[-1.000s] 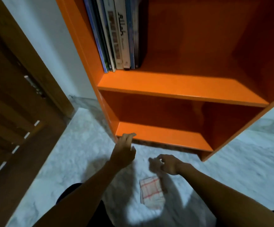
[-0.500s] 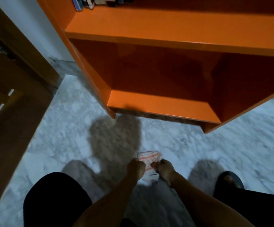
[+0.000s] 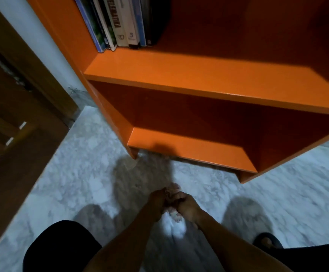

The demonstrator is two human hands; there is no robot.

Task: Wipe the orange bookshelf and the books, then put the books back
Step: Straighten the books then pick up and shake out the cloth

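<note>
Cloth (image 3: pixel 174 218), bunched, gripped by both hands, left (image 3: pixel 157 200), right (image 3: pixel 187 208)

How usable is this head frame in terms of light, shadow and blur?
Head view: dim overall; the orange bookshelf is lit on its shelf fronts while its lower compartment is dark. Soft shadows fall on the marble floor. Motion blur smears the cloth gripped by the left hand and right hand. Book spines read only partly. Wide-angle lens tilts the shelf edges.
</note>
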